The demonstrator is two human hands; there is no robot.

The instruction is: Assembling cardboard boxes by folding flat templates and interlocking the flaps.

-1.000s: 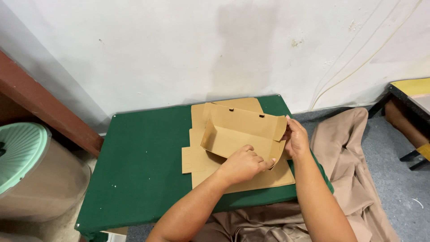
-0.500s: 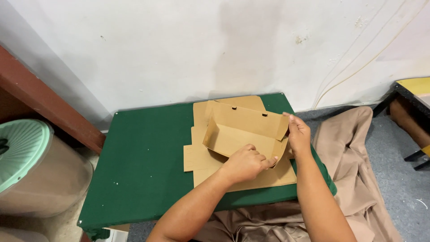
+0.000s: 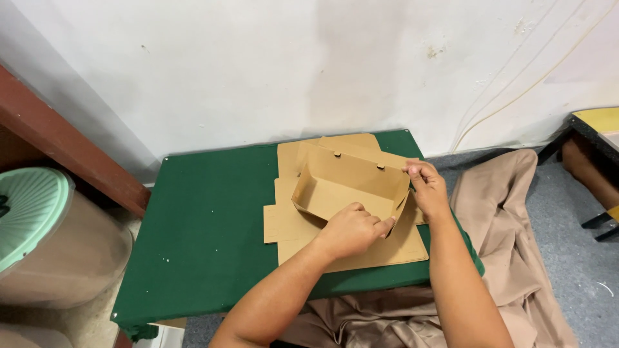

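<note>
A half-folded brown cardboard box (image 3: 342, 183) stands tilted on a stack of flat cardboard sheets (image 3: 361, 248) on the low green table (image 3: 206, 225). My left hand (image 3: 351, 229) grips the box's near wall, fingers curled over its edge at the right corner. My right hand (image 3: 425, 187) pinches the box's upper right corner and side flap. The box's open inside faces me and to the left.
A white wall rises right behind the table. A tan cloth (image 3: 509, 258) lies on the grey floor at the right. A drum with a pale green lid (image 3: 29, 212) stands at the left beside a brown beam (image 3: 71, 151). A dark stool with a yellow top (image 3: 596, 138) is far right.
Both hands stay on the box at the same corners. The box's right side flap has been pressed a little further in; the view shifted slightly.
</note>
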